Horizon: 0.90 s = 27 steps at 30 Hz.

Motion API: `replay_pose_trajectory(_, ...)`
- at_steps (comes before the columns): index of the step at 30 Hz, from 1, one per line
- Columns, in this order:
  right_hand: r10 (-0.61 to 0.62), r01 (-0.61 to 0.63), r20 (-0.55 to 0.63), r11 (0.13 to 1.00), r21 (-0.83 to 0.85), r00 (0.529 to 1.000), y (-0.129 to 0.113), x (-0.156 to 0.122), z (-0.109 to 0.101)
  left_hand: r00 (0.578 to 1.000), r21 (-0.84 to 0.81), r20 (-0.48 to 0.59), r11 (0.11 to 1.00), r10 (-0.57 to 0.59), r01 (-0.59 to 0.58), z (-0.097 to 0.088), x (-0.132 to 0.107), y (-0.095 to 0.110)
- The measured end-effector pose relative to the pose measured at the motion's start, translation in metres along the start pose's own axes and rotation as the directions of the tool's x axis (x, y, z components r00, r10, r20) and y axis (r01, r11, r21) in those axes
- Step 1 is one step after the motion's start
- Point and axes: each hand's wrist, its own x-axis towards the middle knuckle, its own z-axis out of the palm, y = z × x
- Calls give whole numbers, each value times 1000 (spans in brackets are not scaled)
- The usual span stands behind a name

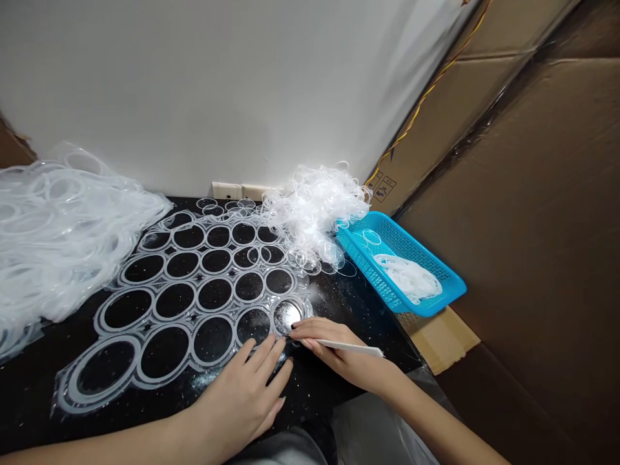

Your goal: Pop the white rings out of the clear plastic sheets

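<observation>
A clear plastic sheet (188,284) moulded with rows of rings lies flat on the black speckled tabletop (339,303). My left hand (242,397) rests on the sheet's near right edge, fingers stretched out flat. My right hand (339,352) is closed around a thin white stick-like tool (351,348), its tip at the ring (289,315) in the sheet's near right corner.
A heap of loose clear rings (314,210) sits at the back, beside a blue plastic basket (416,255) with some rings in it. A stack of clear sheets (53,239) lies at the left. Cardboard panels (523,213) stand at the right, a white wall (217,97) behind.
</observation>
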Motion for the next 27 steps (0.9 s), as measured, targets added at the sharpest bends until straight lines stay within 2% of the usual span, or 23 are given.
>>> replay_pose_trajectory(3,2,-2,-1,1000,8,1000,0,3,2,1000,-5,8,1000,-5,5,-1,0,0)
replay_pose_trajectory(9,193,-182,-44,965,189,980,2,4,3,1000,16,14,1000,-5,5,-3,-4,3)
replay_pose_trajectory(13,220,-205,-36,948,243,975,6,3,5,1000,22,12,1000,-7,7,-3,-5,4)
replay_pose_trajectory(18,195,-187,-30,966,178,980,5,6,4,1000,8,16,1000,-6,6,-3,-3,2)
replay_pose_trajectory(27,166,-167,114,986,-6,979,-11,9,-15,991,-56,133,998,-8,16,-5,-4,2)
